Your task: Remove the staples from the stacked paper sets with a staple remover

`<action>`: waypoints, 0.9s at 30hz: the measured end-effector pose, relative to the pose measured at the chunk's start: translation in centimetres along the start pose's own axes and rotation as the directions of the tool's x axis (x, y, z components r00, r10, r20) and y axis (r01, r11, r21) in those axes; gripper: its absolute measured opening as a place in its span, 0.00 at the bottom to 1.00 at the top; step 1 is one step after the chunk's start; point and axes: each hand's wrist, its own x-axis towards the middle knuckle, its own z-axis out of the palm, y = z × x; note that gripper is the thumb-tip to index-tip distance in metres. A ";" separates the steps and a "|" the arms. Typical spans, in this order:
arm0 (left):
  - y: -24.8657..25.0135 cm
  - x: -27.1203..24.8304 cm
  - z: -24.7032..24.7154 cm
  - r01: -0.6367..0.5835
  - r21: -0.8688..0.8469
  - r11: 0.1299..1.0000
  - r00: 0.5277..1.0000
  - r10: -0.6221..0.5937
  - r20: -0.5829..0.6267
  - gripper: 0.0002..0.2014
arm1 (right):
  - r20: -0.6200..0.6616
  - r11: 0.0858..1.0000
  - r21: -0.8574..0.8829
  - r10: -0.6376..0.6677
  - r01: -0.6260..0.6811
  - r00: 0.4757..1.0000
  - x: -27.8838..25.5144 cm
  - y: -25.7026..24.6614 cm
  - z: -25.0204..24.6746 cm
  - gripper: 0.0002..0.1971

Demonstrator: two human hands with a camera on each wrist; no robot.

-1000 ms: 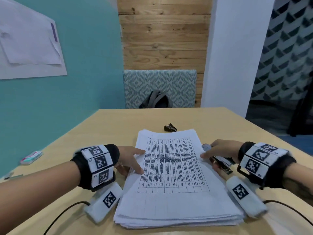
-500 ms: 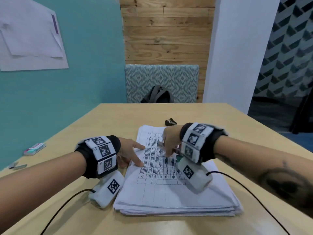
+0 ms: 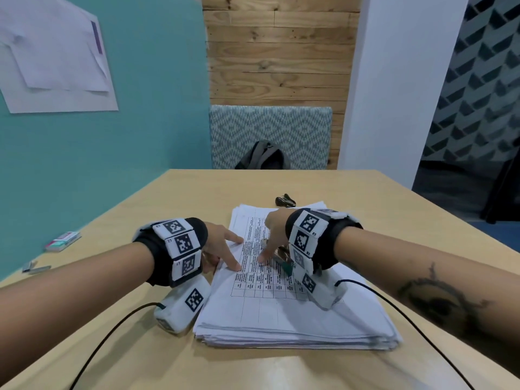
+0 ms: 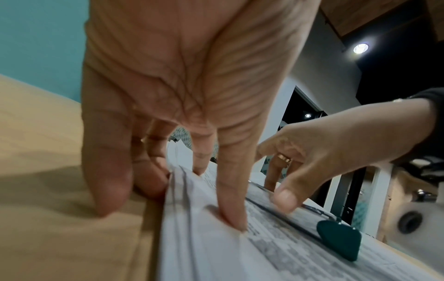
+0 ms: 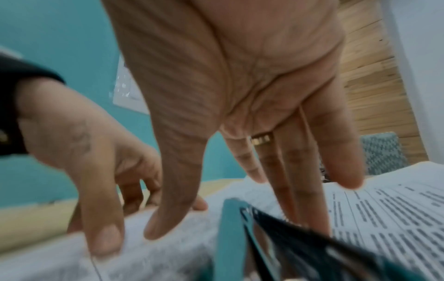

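The table (image 3: 174,209) carries the paper stack (image 3: 295,319), squared up near the person; the left hand (image 3: 222,249) lies on its left edge, fingers (image 4: 231,199) straight and pressing the top sheet, holding nothing; the right hand (image 3: 274,235) hovers mid-page, fingers extended, thumb touching the paper, gripping nothing; a teal-handled tool (image 3: 284,261), probably the remover, lies on the sheet under that palm; no staple is visible. Best, I think, to take the tool firmly first and pin the sheets near the staple.
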 end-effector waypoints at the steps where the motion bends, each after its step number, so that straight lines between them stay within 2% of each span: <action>1: 0.1 -0.3 0.0 -0.001 0.028 1.000 1.000 0.002 -0.005 0.41 | -0.016 1.000 0.020 0.008 -0.008 1.000 -0.7 0.2 -0.4 0.37; 3: 0.4 -1.1 -0.1 0.006 0.090 0.996 1.000 -0.004 -0.022 0.38 | -0.112 0.995 0.099 -0.007 0.018 0.994 -2.9 1.1 -1.9 0.42; 5: 0.7 -2.7 -0.7 0.007 0.064 0.998 0.999 -0.005 -0.038 0.36 | -0.242 0.976 0.211 -0.005 0.058 0.970 -6.3 2.7 -4.1 0.40; 6: 0.9 -3.9 -1.1 -0.016 0.064 0.998 0.998 0.020 -0.061 0.35 | -0.312 0.957 0.276 0.002 0.089 0.950 -8.5 3.7 -5.2 0.39; 8: 1.2 -6.8 -1.8 -0.105 0.126 0.987 0.968 0.130 -0.214 0.33 | -0.486 0.876 0.436 0.035 0.207 0.873 -13.9 5.4 -6.8 0.32; 9: 1.2 -8.5 -2.0 -0.170 0.155 0.973 0.929 0.210 -0.303 0.33 | -0.575 0.801 0.519 0.069 0.298 0.815 -16.8 6.1 -7.2 0.29; 11: 1.2 -12.2 -1.3 -0.344 0.135 0.929 0.820 0.368 -0.439 0.32 | -0.740 0.638 0.584 0.164 0.502 0.652 -21.7 7.5 -7.6 0.19; 12: 1.1 -14.1 -0.5 -0.424 0.110 0.899 0.762 0.419 -0.494 0.31 | -0.789 0.589 0.574 0.210 0.569 0.578 -23.8 8.0 -6.9 0.14; 13: 0.8 -15.6 0.7 -0.478 0.093 0.874 0.707 0.445 -0.549 0.30 | -0.810 0.580 0.563 0.248 0.589 0.531 -25.2 8.3 -5.7 0.12; 15: -0.1 -17.7 3.4 -0.517 0.104 0.849 0.637 0.463 -0.617 0.31 | -0.850 0.685 0.500 0.272 0.529 0.451 -26.2 8.7 -1.9 0.11; 16: -0.5 -18.2 4.9 -0.514 0.119 0.850 0.632 0.469 -0.618 0.31 | -0.828 0.716 0.520 0.289 0.465 0.481 -25.7 8.4 0.4 0.10; 18: -1.1 -18.1 8.3 -0.469 0.150 0.871 0.667 0.460 -0.586 0.38 | -0.723 0.700 0.612 0.309 0.367 0.618 -24.9 5.8 6.3 0.07; 19: -1.3 -17.4 10.1 -0.427 0.168 0.889 0.692 0.440 -0.572 0.45 | -0.687 0.675 0.648 0.319 0.353 0.653 -24.6 4.3 9.4 0.09; 20: -1.5 -16.6 12.0 -0.373 0.168 0.912 0.724 0.400 -0.563 0.53 | -0.694 0.675 0.647 0.329 0.354 0.641 -24.2 3.1 11.9 0.11; 22: -1.6 -14.7 15.3 -0.232 0.122 0.965 0.754 0.258 -0.604 0.62 | -0.783 0.782 0.537 0.322 0.316 0.532 -23.0 1.6 15.7 0.25; 23: -1.6 -13.9 16.5 -0.176 0.109 0.978 0.771 0.206 -0.603 0.59 | -0.818 0.826 0.489 0.321 0.282 0.478 -22.1 1.3 16.8 0.30; 24: -1.7 -13.2 17.5 -0.159 0.110 0.981 0.769 0.193 -0.609 0.53 | -0.845 0.858 0.448 0.316 0.250 0.432 -21.5 1.1 17.8 0.31; 25: -1.7 -12.9 18.2 -0.170 0.122 0.978 0.758 0.209 -0.618 0.44 | -0.876 0.893 0.398 0.300 0.211 0.378 -20.9 0.9 18.5 0.30; 27: -1.8 -12.8 19.0 -0.197 0.141 0.970 0.680 0.239 -0.694 0.35 | -0.930 0.936 0.314 0.269 0.159 0.250 -20.1 0.8 19.6 0.25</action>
